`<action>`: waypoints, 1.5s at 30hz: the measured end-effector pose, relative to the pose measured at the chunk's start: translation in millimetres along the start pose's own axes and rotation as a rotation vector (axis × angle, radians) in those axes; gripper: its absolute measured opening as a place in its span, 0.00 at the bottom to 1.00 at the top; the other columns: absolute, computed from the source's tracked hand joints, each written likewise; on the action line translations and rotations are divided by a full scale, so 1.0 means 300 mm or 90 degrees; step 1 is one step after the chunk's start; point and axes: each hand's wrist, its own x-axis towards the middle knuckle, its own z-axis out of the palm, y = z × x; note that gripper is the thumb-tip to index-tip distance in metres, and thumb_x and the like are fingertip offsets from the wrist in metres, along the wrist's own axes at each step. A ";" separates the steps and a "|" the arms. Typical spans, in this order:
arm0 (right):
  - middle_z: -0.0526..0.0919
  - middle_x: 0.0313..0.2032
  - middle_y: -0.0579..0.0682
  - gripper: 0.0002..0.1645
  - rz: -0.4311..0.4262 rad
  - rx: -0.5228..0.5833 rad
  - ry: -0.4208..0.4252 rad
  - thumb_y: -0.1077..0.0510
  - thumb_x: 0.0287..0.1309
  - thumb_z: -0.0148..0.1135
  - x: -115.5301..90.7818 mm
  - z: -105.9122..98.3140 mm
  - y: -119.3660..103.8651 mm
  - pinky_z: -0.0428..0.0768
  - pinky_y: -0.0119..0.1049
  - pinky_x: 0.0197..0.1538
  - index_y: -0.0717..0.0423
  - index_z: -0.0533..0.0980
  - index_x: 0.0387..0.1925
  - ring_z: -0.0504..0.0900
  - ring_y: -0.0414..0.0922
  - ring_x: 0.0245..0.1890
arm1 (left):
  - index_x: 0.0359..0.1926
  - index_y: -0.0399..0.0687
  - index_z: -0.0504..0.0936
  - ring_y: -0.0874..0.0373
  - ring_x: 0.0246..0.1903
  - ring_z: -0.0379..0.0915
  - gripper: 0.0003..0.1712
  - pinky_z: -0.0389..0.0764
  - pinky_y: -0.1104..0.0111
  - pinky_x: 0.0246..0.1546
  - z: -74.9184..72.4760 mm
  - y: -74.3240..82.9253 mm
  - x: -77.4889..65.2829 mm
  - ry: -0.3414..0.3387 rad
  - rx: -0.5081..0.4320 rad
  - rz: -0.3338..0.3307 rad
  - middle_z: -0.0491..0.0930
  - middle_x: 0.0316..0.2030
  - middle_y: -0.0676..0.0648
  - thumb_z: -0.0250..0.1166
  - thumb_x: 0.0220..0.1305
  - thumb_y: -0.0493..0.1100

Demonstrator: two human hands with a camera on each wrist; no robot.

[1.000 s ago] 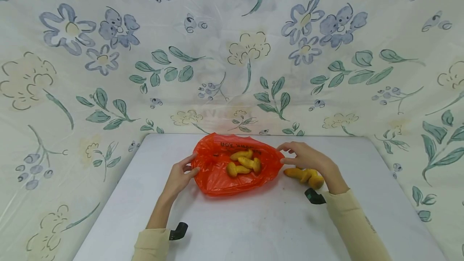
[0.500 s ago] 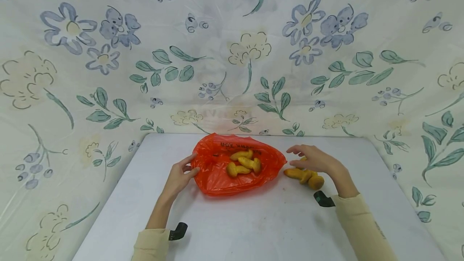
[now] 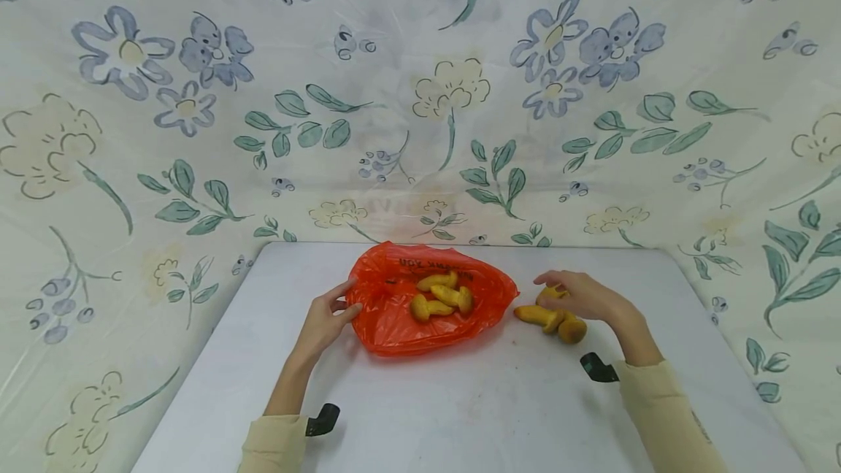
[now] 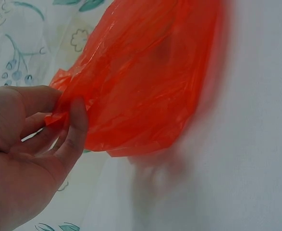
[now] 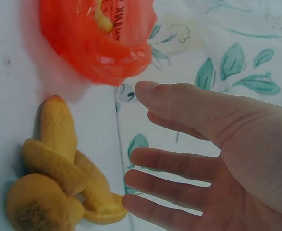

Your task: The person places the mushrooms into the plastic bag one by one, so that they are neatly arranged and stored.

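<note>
A red plastic bag (image 3: pixel 394 331) lies open on the table, with three yellow-brown mushrooms (image 3: pixel 427 308) inside. My left hand (image 3: pixel 325 323) pinches the bag's left edge; in the left wrist view thumb and fingers (image 4: pixel 77 127) have the thin plastic between them. Three more mushrooms (image 3: pixel 573 331) lie in a small pile right of the bag. Over that pile hovers my right hand (image 3: pixel 588 298), partly covering it in the head view. Its fingers (image 5: pixel 172 187) are spread and hold nothing in the right wrist view, close beside the mushrooms (image 5: pixel 59 125).
The white table (image 3: pixel 460 414) carries the bag and the mushroom pile. A floral-patterned sheet (image 3: pixel 420 93) rises behind the table and along both sides. Dark camera mounts (image 3: pixel 324 420) stick out at the cuffs of both beige sleeves (image 3: pixel 272 444).
My right hand has let go of the bag's right edge and moved right, over the mushroom pile. The left hand keeps its place at the bag.
</note>
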 end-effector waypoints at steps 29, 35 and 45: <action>0.79 0.50 0.56 0.26 0.011 0.012 -0.001 0.51 0.60 0.66 -0.060 0.070 0.122 0.81 0.52 0.53 0.55 0.74 0.58 0.76 0.54 0.51 | 0.72 0.49 0.65 0.47 0.51 0.75 0.33 0.84 0.66 0.46 -0.004 0.002 -0.003 -0.002 -0.004 -0.009 0.75 0.61 0.40 0.62 0.67 0.41; 0.78 0.55 0.60 0.29 0.023 0.000 0.015 0.51 0.58 0.68 -0.061 0.083 0.132 0.78 0.59 0.56 0.55 0.74 0.59 0.75 0.59 0.53 | 0.72 0.49 0.64 0.47 0.51 0.76 0.34 0.84 0.67 0.46 -0.004 0.007 -0.004 -0.004 -0.005 -0.011 0.75 0.61 0.39 0.61 0.68 0.41; 0.78 0.51 0.59 0.31 0.053 -0.027 0.018 0.52 0.55 0.70 -0.061 0.091 0.147 0.78 0.56 0.55 0.56 0.73 0.59 0.75 0.52 0.47 | 0.72 0.49 0.65 0.47 0.51 0.75 0.33 0.84 0.66 0.46 -0.004 0.012 -0.004 -0.002 0.002 -0.015 0.75 0.61 0.39 0.62 0.67 0.40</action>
